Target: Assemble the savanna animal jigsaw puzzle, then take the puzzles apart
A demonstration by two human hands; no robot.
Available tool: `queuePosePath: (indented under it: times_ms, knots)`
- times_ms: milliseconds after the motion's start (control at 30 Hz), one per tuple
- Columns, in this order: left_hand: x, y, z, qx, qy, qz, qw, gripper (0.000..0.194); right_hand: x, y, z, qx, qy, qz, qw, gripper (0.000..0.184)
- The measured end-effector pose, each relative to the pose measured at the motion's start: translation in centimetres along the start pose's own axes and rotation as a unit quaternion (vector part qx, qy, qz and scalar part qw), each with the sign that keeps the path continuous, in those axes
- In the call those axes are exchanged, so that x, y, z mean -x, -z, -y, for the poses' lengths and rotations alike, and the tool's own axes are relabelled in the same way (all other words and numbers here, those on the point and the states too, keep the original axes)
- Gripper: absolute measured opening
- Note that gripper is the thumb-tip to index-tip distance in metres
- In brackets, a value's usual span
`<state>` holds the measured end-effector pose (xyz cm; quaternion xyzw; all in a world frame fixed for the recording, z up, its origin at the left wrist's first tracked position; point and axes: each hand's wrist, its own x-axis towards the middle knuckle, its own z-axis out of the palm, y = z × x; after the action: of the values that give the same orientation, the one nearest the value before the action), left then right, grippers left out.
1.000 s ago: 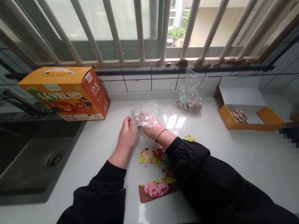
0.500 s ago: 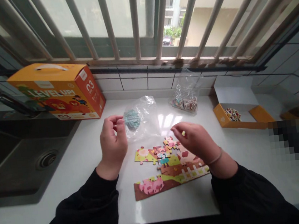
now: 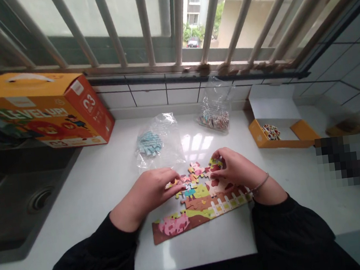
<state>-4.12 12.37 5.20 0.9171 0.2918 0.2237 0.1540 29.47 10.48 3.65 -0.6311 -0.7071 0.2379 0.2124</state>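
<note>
A partly joined farm jigsaw puzzle (image 3: pixel 198 203) lies on the white counter, showing a pink pig, a figure in blue, a spotted cow and a white fence. At its upper left, my left hand (image 3: pixel 155 190) reaches over the pieces with thumb and forefinger apart, and it hides some of them. My right hand (image 3: pixel 237 169) holds a yellow-green puzzle piece (image 3: pixel 215 164) between thumb and fingers at the upper right, above the cow. A pink pig piece (image 3: pixel 197 169) sits along the top, between the two hands.
Behind the puzzle lie a clear bag of light-blue pieces (image 3: pixel 150 143) and another bag of pieces (image 3: pixel 217 121). An orange carton (image 3: pixel 48 117) stands by the sink (image 3: pixel 10 197). On the right is an open orange box (image 3: pixel 273 142) with small pieces; window bars rise behind.
My left hand has moved from beside the bag down and right to the puzzle's left part. My right hand has brought the yellow-green piece to the puzzle's top edge. The view has shifted slightly.
</note>
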Motion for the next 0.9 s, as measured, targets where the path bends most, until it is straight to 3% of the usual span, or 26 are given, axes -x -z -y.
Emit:
queuePosePath:
  times_ms: [100, 267, 400, 467, 733, 900]
  knots:
    - [0.1, 0.2, 0.0, 0.003, 0.006, 0.006, 1.0, 0.016, -0.1, 0.2, -0.2, -0.052, -0.029, 0.017, 0.998, 0.032]
    - [0.1, -0.2, 0.7, 0.01, 0.017, 0.031, 0.999, 0.028, 0.0, 1.4, -0.4, -0.145, -0.026, 0.051, 0.988, 0.042]
    - [0.2, -0.7, 1.4, 0.022, 0.025, 0.04, 0.999, 0.049, 0.4, 2.8, -0.2, -0.309, -0.052, 0.113, 0.943, 0.038]
    - [0.1, -0.7, 1.5, 0.026, 0.031, 0.058, 0.998, 0.05, 0.5, 3.2, -0.2, -0.365, -0.066, 0.12, 0.921, 0.036]
    - [-0.5, -0.3, 1.0, 0.034, 0.095, 0.144, 0.985, 0.022, -0.2, 2.9, -1.3, -0.442, -0.074, 0.0, 0.894, 0.045]
    - [-0.7, -0.1, 0.6, 0.044, 0.123, 0.148, 0.98, 0.021, -0.6, 2.0, -2.3, -0.324, -0.132, -0.086, 0.933, 0.051]
